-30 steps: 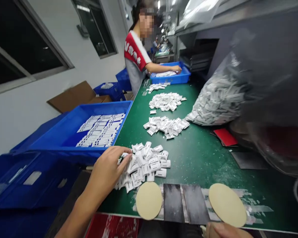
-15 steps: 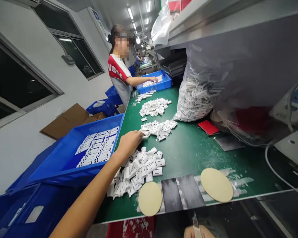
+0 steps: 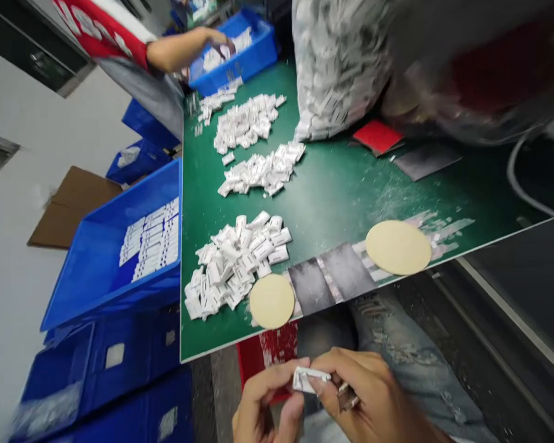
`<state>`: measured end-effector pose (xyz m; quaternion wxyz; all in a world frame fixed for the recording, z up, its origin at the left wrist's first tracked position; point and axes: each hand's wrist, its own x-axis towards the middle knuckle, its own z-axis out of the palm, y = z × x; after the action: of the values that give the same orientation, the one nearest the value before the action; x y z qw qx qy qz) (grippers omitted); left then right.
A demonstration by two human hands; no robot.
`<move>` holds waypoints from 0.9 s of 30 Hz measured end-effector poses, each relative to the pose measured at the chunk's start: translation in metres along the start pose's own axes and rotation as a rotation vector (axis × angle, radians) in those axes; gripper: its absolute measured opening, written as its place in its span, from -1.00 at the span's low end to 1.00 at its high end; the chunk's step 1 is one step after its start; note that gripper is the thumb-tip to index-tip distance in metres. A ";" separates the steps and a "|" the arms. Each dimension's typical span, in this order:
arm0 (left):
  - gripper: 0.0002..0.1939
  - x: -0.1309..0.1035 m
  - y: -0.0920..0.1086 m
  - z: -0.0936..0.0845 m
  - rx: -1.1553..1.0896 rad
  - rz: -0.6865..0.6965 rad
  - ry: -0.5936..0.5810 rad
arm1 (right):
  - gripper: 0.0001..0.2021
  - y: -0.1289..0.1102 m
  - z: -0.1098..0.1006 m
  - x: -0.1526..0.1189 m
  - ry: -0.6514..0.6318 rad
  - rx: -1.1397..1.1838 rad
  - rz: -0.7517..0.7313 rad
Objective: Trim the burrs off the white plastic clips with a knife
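My left hand (image 3: 270, 400) is closed, pinching one end of a small white plastic part (image 3: 305, 378) with a hollow, open side. This part is above my lap, just below the table's front edge. My right hand (image 3: 364, 391) is closed around a small knife (image 3: 348, 397), mostly hidden by the fingers, while its thumb and fingertips press against the part's other end. On the table, beyond both hands, lies a loose pile of similar white parts (image 3: 233, 261). Two round cream pads (image 3: 271, 301) and dark abrasive sheets (image 3: 330, 277) line the front edge.
More white parts (image 3: 263, 169) lie in heaps farther along the green table (image 3: 332, 203). A large blue bin (image 3: 90, 258) with rows of parts stands left. A full clear bag (image 3: 337, 67) is at the back. A co-worker's hand (image 3: 219, 42) reaches into a blue tray (image 3: 253, 52).
My left hand has come back from the heap on the table and now holds a white part with my right hand, which has risen with the knife. The view has tilted downward.
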<state>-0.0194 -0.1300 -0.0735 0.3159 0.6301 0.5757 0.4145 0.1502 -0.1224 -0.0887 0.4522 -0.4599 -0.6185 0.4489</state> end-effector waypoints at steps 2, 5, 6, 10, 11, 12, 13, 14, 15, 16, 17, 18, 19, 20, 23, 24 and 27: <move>-0.86 -0.008 -0.007 -0.015 0.078 -0.165 -0.086 | -0.90 0.004 0.013 -0.011 -0.037 -0.071 -0.010; -0.80 -0.024 -0.022 -0.036 0.128 -0.333 -0.193 | -0.83 0.009 0.038 -0.025 -0.171 -0.171 0.004; -0.71 -0.032 -0.028 -0.040 0.137 -0.374 -0.180 | -0.80 0.011 0.048 -0.029 -0.228 -0.201 0.026; -0.44 -0.072 -0.059 -0.046 0.225 -0.497 -0.038 | -0.78 0.010 0.084 -0.031 -0.380 -0.231 0.183; -0.44 -0.078 -0.068 -0.048 0.244 -0.531 -0.003 | -0.78 0.008 0.090 -0.028 -0.387 -0.221 0.210; -0.46 -0.081 -0.079 -0.051 0.258 -0.564 0.020 | -0.78 0.006 0.094 -0.024 -0.385 -0.209 0.231; -0.48 -0.080 -0.090 -0.055 0.266 -0.596 0.028 | -0.79 0.004 0.095 -0.020 -0.380 -0.197 0.255; -0.51 -0.076 -0.102 -0.060 0.271 -0.626 0.023 | -0.79 0.003 0.094 -0.016 -0.381 -0.184 0.292; -0.54 -0.069 -0.114 -0.066 0.273 -0.654 0.007 | -0.79 0.002 0.091 -0.011 -0.383 -0.162 0.339; -0.59 -0.062 -0.125 -0.071 0.276 -0.683 -0.016 | -0.80 0.002 0.087 -0.008 -0.378 -0.123 0.390; -0.64 -0.054 -0.134 -0.076 0.279 -0.712 -0.038 | -0.81 0.002 0.083 -0.005 -0.365 -0.060 0.438; -0.66 -0.047 -0.140 -0.079 0.285 -0.737 -0.057 | -0.82 0.003 0.078 -0.003 -0.341 0.023 0.479; -0.65 -0.041 -0.143 -0.081 0.289 -0.757 -0.071 | -0.83 0.004 0.073 -0.002 -0.308 0.118 0.507; -0.62 -0.037 -0.141 -0.082 0.290 -0.770 -0.083 | -0.84 0.006 0.069 -0.001 -0.271 0.215 0.531; -0.52 -0.036 -0.112 -0.075 0.226 -0.772 -0.147 | -0.81 0.010 0.060 -0.004 -0.189 0.415 0.621; -0.48 -0.037 -0.096 -0.070 0.157 -0.750 -0.177 | -0.80 0.011 0.058 -0.005 -0.179 0.437 0.646; -0.50 -0.035 -0.049 -0.049 -0.107 -0.611 -0.218 | -0.77 0.009 0.051 -0.009 -0.186 0.393 0.655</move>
<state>-0.0850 -0.1620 -0.0995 0.5182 0.4515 0.6782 0.2603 0.1037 -0.1364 -0.1088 0.3065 -0.4947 -0.3797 0.7191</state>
